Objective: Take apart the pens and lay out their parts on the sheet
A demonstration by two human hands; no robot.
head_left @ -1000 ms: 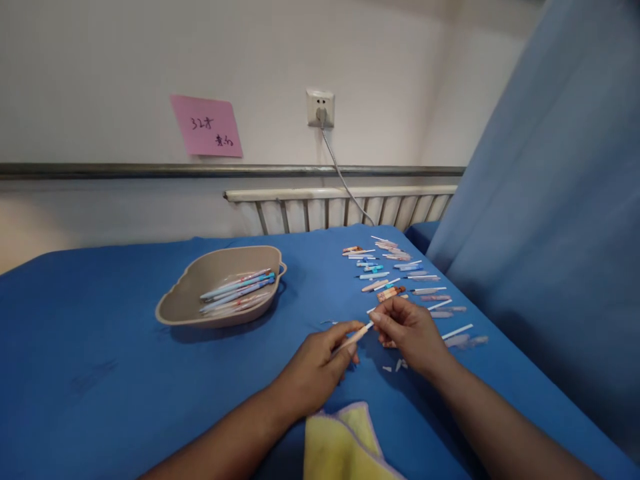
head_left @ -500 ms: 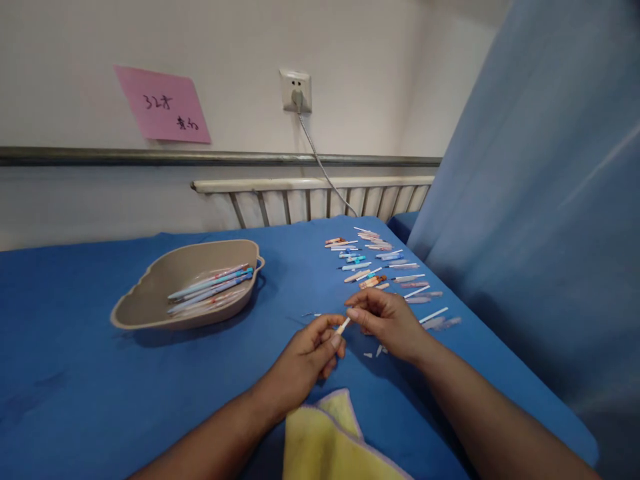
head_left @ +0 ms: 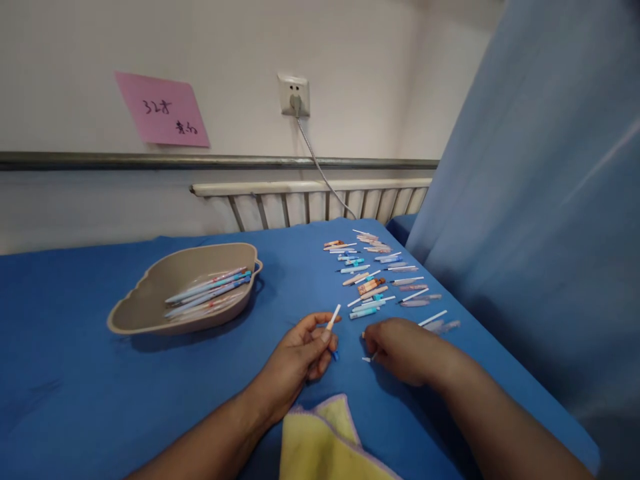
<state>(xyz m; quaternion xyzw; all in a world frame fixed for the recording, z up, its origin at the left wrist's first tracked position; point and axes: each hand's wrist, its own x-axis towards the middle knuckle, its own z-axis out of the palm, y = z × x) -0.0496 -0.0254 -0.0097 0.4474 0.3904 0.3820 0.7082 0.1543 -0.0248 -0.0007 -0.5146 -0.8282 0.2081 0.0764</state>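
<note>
My left hand [head_left: 307,350] pinches a slim white pen refill [head_left: 333,317] upright, its lower end peach-coloured. A small blue piece [head_left: 335,356] shows just under those fingers; whether it is held I cannot tell. To the right, my right hand [head_left: 397,347] is low over the cloth with its fingers curled down and together. Small white pointed pieces [head_left: 367,359] lie at its fingertips. What those fingers grip is hidden. Beyond the hands lie groups of pen parts: an orange pen barrel [head_left: 371,287], light blue barrels [head_left: 363,313] and white refills [head_left: 433,318].
A beige basin [head_left: 145,287] with bagged pens [head_left: 207,293] stands on the blue cloth [head_left: 60,360] to the left. A yellow towel [head_left: 320,440] lies in front of me. Behind are a bed rail [head_left: 310,187] and a plugged cord [head_left: 320,167]; a blue curtain [head_left: 525,200] hangs at the right.
My right hand has left the refill and dropped right, down to the small white pieces. My left hand keeps the refill, now tilted more upright and slightly further left.
</note>
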